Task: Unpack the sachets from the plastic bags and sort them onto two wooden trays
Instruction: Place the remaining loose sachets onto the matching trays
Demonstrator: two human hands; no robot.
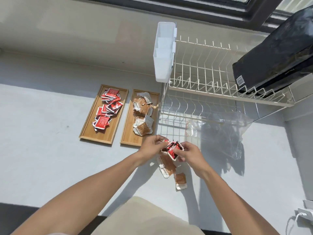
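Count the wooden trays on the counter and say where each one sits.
2. The left tray holds red sachets; the right tray sits beside it, nearer the dish rack, and holds brown sachets. Neither tray is hidden.

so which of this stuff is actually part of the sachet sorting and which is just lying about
Part of the job:
- left tray with red sachets
- right tray with brown sachets
- red sachets in hand, held by left hand and right hand
- loose brown sachets on the counter
- clear plastic bag

Just lying about:
- dish rack
- white caddy
- black bag
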